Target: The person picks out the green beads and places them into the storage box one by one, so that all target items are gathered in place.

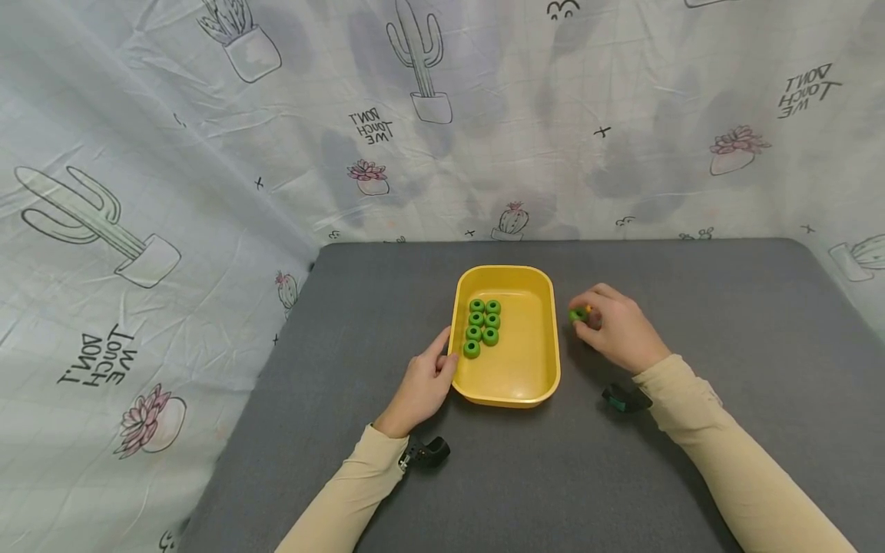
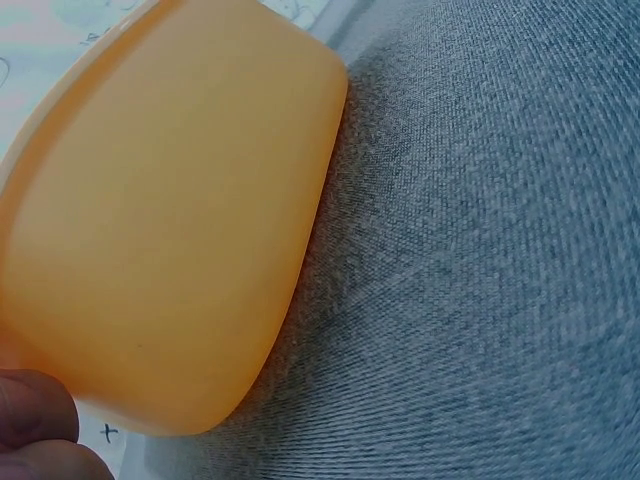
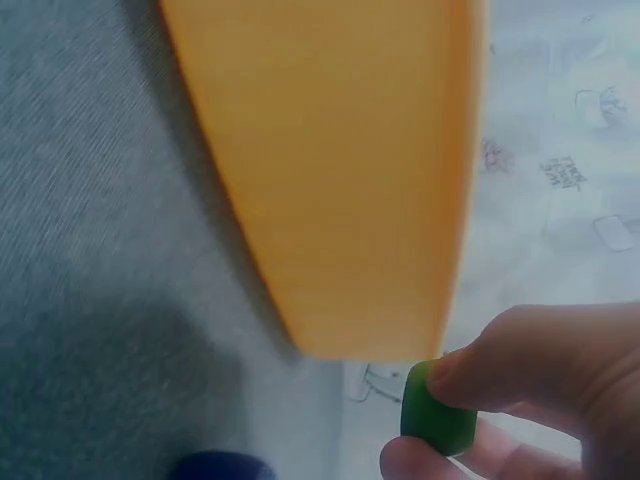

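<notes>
A yellow tray [image 1: 515, 376] holds several green ring-shaped beads [image 1: 475, 318], set in two columns along its left side, holes facing up. My left hand [image 1: 423, 382] grips the tray's left side, the thumb at the rim and the fingers along the outer wall. In the left wrist view, fingertips [image 2: 35, 410] show beside the tray wall [image 2: 180, 230]. Just right of the tray, my right hand [image 1: 618, 324] pinches one green bead [image 3: 438, 410] between thumb and fingers, above the table. A small orange spot shows by those fingers; what it is, I cannot tell.
The tray stands on a dark grey cloth-covered table [image 1: 726, 346]. Behind and to the left hangs a white curtain [image 1: 498, 146] printed with cacti. A dark blue rounded thing [image 3: 222, 467] peeks in at the right wrist view's bottom edge.
</notes>
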### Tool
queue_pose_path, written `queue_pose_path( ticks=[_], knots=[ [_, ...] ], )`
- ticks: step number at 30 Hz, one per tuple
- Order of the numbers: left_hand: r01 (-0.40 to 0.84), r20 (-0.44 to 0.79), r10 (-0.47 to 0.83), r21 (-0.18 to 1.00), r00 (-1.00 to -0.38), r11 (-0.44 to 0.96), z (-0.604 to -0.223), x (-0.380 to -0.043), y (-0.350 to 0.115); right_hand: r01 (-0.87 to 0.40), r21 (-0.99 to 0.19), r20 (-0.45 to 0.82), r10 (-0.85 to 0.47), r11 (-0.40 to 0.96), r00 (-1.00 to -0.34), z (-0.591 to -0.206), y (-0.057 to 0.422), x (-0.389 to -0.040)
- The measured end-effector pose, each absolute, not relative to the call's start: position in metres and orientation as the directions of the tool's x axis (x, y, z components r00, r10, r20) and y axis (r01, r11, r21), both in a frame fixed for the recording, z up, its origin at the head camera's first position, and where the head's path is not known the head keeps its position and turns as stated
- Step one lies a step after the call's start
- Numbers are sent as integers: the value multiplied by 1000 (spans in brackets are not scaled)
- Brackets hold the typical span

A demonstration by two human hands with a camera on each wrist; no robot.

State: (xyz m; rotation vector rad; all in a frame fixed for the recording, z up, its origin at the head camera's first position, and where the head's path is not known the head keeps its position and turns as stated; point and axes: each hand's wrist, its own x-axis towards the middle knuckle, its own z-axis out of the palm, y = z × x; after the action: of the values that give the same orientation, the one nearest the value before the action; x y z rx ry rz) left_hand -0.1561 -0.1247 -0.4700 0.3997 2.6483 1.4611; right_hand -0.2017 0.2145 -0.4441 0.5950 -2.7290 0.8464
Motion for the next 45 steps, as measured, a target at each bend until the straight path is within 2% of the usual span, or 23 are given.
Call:
queue_pose_path(
  ticks=[10,18,33,45],
  knots=[
    [181,45,271,845,-962,503,-471,-156,-124,-484,-541,363,-329,688,-872,-431,203,-192],
    [189,51,276,847,-960,497,-471,-157,-125,-520,-537,374,-365,664,-852,-421,189,-193],
    [197,60,274,841,-960,504,-471,-158,-125,-541,-570,245,-501,618,-830,-395,151,-208],
    [209,71,281,842,-957,498,-469,-157,-125,-616,-551,176,-643,563,-745,-398,114,-223]
  ],
)
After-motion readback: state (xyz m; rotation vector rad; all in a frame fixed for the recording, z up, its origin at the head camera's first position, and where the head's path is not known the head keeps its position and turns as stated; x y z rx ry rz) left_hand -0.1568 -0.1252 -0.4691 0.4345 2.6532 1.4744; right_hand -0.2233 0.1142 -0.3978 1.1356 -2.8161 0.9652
